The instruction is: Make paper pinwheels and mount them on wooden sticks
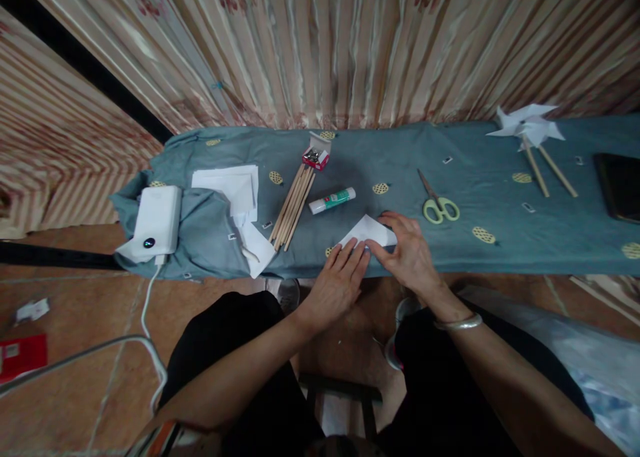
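Observation:
A white sheet of paper [367, 229], folded into a triangle, lies near the front edge of the cloth-covered table. My left hand [337, 277] rests on its lower left side with fingers stretched flat. At the right corner, my right hand [411, 253] has thumb and fingers closed around the paper. Just behind the paper lies a glue stick [333, 201] with its cap on. Green-handled scissors [436, 202] sit to the right, blades pointing away from me.
Several wooden sticks [294, 207] lie beside an open small red box [316, 157] of metal pins. Farther left are paper sheets [245, 187] and a white power bank [157, 220] with a cable. Paper pinwheels [531, 125] on sticks and a dark device [620, 187] lie right.

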Tool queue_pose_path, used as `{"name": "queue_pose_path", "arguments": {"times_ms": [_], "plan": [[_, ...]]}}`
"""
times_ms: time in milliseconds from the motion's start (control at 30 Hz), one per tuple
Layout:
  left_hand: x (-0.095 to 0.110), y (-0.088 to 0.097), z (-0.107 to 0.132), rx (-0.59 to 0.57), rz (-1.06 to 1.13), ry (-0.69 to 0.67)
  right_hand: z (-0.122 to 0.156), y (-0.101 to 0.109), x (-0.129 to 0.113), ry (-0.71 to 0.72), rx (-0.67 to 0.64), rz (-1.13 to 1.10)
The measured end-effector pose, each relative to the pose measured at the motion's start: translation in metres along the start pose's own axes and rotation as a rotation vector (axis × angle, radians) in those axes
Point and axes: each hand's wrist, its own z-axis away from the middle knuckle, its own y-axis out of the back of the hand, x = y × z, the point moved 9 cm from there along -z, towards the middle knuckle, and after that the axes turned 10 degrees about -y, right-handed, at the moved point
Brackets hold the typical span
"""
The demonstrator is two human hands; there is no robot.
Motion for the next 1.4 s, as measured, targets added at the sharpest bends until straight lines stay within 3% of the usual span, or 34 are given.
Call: {"name": "queue_pose_path", "arguments": {"times_ms": [167, 400, 567, 733, 933, 1233, 1400], "plan": [[-0.002, 0.001, 0.003, 0.022, 0.011, -0.016, 0.009, -0.001, 0.006, -0.037, -0.025, 0.002], [-0.018, 0.011, 0.032, 0.064, -0.032, -0.003, 0.014, 0.024, 0.038, -0.074, 0.03, 0.012], [-0.023, 0.017, 0.045, 0.052, -0.048, 0.017, 0.016, 0.031, 0.042, -0.038, 0.044, 0.004], [-0.022, 0.019, 0.044, 0.059, -0.015, 0.023, 0.017, 0.032, 0.034, -0.015, 0.024, -0.036], [-0.023, 0.027, 0.043, 0.142, 0.026, 0.017, 0.013, 0.018, 0.023, 0.015, -0.031, -0.034], [-0.029, 0.039, 0.025, 0.193, 0.129, 0.076, 0.004, 0.014, 0.027, -0.048, -0.003, -0.074], [-0.034, 0.041, 0.016, 0.277, 0.193, 0.106, 0.005, 0.011, 0.026, -0.057, -0.022, -0.129]]}}
